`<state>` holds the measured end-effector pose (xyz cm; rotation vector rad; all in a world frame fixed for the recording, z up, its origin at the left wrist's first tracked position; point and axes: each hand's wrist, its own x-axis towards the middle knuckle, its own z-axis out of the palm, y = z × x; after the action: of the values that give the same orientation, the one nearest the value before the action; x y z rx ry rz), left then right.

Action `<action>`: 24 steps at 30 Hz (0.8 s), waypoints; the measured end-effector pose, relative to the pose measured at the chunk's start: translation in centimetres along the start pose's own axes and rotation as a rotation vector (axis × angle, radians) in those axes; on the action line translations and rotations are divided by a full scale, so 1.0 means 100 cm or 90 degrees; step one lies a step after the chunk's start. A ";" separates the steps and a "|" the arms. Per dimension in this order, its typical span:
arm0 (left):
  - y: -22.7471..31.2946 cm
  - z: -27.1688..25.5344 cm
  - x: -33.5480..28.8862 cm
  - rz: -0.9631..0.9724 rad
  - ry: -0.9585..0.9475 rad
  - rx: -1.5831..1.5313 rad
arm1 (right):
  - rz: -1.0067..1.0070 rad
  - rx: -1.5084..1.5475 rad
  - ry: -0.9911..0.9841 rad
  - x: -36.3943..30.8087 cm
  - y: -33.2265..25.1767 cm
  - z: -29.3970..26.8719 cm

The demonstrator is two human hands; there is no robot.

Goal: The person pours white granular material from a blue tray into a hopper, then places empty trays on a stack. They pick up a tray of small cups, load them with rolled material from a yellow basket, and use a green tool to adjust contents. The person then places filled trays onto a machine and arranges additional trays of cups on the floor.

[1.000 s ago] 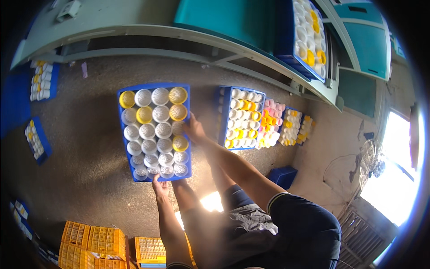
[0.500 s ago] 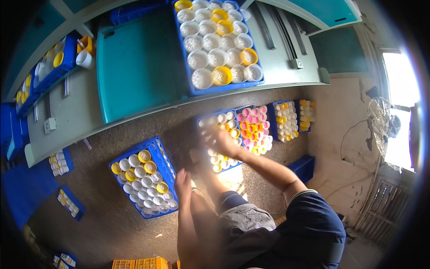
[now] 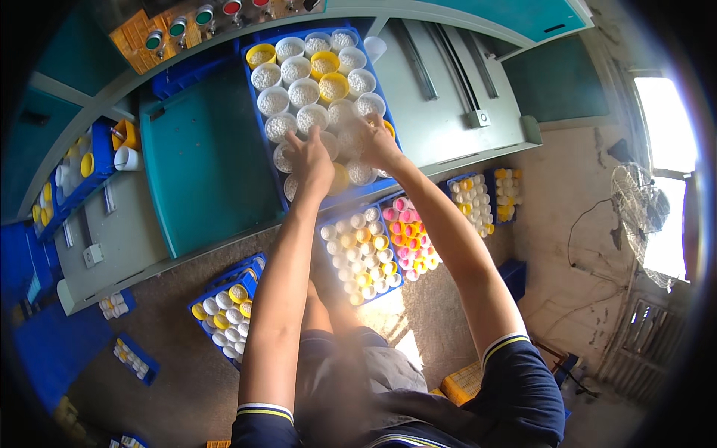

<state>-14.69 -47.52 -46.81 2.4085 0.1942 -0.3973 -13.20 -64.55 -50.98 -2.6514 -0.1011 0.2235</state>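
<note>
The grey-and-teal tabletop (image 3: 202, 160) fills the upper half of the view, its straight edges bent by the lens and its left end lost in the dark rim. Below it the brown floor (image 3: 160, 351) carries several blue crates of cups: one by the left elbow (image 3: 226, 308) with white and yellow cups, one between the forearms (image 3: 361, 252), partly covered by the arms, and one just to its right (image 3: 409, 239) with pink, orange and yellow cups. Farther right two smaller crates (image 3: 485, 198) are too small to read cup by cup.

On the tabletop, at its near edge, lies the blue tray (image 3: 254, 93) under both hands. It holds rows of round cups (image 3: 287, 71), mostly white with a few yellow, each filled with fine white granules. Its near rows are hidden behind the hands and blurred, so how many cups stand there cannot be told.

The left hand (image 3: 308, 160) lies palm down over the near left cups, fingers bent onto them; whether it has hold of one cannot be told. The right hand (image 3: 371, 140) is half spread over the near right cups, fingertips on their rims, its hold equally unclear.

At the tabletop's far edge sits an orange panel with coloured push buttons (image 3: 175, 30).
</note>
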 end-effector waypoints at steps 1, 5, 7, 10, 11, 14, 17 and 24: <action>-0.003 0.004 0.003 -0.009 -0.004 -0.010 | -0.015 -0.006 0.014 0.000 0.000 0.005; -0.009 0.021 0.009 0.015 0.073 0.021 | 0.013 -0.053 0.048 -0.006 -0.011 0.010; -0.009 0.024 0.008 0.027 0.093 0.018 | 0.022 -0.050 0.049 -0.008 -0.019 0.006; -0.008 0.016 0.000 0.048 0.081 -0.015 | 0.025 -0.032 0.066 -0.013 -0.031 -0.004; -0.006 0.010 -0.004 0.065 0.085 -0.023 | 0.062 -0.010 0.043 -0.015 -0.035 -0.009; 0.007 -0.012 -0.029 0.120 0.143 -0.039 | 0.009 0.022 0.094 -0.030 -0.048 -0.034; 0.030 -0.032 -0.080 0.184 0.213 -0.039 | -0.052 0.074 0.193 -0.071 -0.064 -0.070; 0.064 -0.019 -0.259 0.204 0.194 -0.091 | -0.008 0.089 0.218 -0.251 -0.073 -0.131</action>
<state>-37.11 -52.05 -32.96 2.2960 -0.0300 0.1274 -35.88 -66.81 -32.64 -2.5071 0.0106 -0.2201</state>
